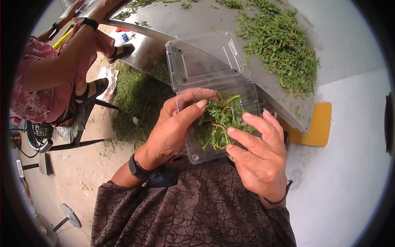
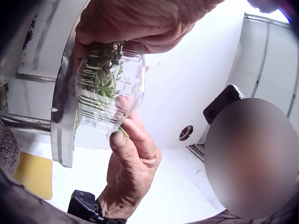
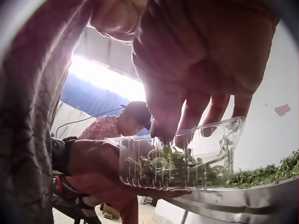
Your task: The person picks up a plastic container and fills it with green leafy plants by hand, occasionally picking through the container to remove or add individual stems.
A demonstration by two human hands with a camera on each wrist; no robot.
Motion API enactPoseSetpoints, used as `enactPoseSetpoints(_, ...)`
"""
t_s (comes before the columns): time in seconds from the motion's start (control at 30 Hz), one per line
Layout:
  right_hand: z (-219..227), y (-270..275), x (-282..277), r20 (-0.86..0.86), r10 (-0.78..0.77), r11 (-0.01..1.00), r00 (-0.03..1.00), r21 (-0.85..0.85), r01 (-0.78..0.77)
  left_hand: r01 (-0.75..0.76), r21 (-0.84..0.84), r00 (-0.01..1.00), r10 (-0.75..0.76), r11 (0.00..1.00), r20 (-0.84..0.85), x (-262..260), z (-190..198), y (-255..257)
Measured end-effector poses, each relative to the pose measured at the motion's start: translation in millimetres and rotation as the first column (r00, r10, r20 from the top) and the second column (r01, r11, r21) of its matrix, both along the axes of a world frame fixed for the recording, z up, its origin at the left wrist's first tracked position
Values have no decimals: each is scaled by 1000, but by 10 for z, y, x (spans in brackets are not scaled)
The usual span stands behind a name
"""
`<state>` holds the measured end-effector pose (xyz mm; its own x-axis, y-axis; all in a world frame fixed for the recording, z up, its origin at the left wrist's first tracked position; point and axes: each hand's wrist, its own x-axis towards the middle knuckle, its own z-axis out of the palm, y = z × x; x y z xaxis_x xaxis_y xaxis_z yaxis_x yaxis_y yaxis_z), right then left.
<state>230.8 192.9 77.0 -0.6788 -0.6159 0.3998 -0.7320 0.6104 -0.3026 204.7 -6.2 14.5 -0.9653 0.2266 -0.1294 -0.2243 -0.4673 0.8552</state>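
My left hand (image 1: 168,125) grips a clear plastic clamshell box (image 1: 207,158) by its left side, thumb over the rim. Leafy green sprigs (image 1: 222,117) lie in the box, some rising to its rim. The box's hinged lid (image 1: 203,59) stands open on the far side. Over the box's right side is my right hand (image 1: 261,154), its fingers spread above the greens. In the left wrist view, the right hand (image 2: 133,163) pinches a green stem (image 2: 124,132) between thumb and finger at the box's edge. Seen from the right wrist, its fingertips dip into the box among the leaves.
A metal table (image 1: 181,20) carries a large heap of greens (image 1: 284,49) at the right. More greens (image 1: 135,99) are piled below it. Another person (image 1: 53,82) sits at the left on a stool. Behind the table corner is a yellow board (image 1: 323,125).
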Motion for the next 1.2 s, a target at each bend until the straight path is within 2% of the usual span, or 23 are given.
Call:
enactPoseSetpoints(0.23, 102, -4, -26, 115, 80, 994, 990, 62, -87, -2, -15, 1000, 2, 1000, -23, 14, -21, -13)
enactPoseSetpoints(0.43, 139, -3, -64, 166, 145, 988, 975, 34, -153, 21, -27, 1000, -21, 999, -14, 26, -47, -14)
enactPoseSetpoints(0.53, 127, -80, -85, 110, 140, 988, 984, 44, -145, 26, -4, 999, -26, 1000, -25, 29, -36, -6)
enactPoseSetpoints(0.6, 116, -173, -72, 99, 124, 989, 987, 71, -132, 0, 72, 1000, 2, 997, -21, 46, -11, 32)
enactPoseSetpoints(0.7, -6, -317, -75, 80, 149, 983, 986, 94, -156, 62, -24, 996, -61, 998, 58, 63, 10, -17)
enactPoseSetpoints(0.77, -78, -350, -133, 164, 181, 971, 970, 129, -203, 10, -18, 1000, -10, 1000, 1, 50, -57, 20)
enactPoseSetpoints(0.83, -87, -333, -158, 171, 170, 971, 970, 139, -195, 9, 30, 999, -10, 1000, 42, 62, -39, -12)
enactPoseSetpoints(1.03, 92, -244, -131, 58, 138, 986, 989, -102, -131, -40, 68, 999, 41, 997, -18, 24, -2, -85)
enactPoseSetpoints(1.07, 62, -239, -134, 48, 138, 986, 989, -100, -133, -46, 77, 999, 47, 996, -20, 17, -1, -90)
enactPoseSetpoints(1.13, -28, -219, -152, 167, 129, 984, 977, 100, -147, -45, 49, 998, 48, 998, -47, 9, -10, -95)
enactPoseSetpoints(1.2, 19, -180, -191, 143, 146, 987, 979, 52, -155, -50, 29, 997, 52, 998, -65, -13, -60, -99)
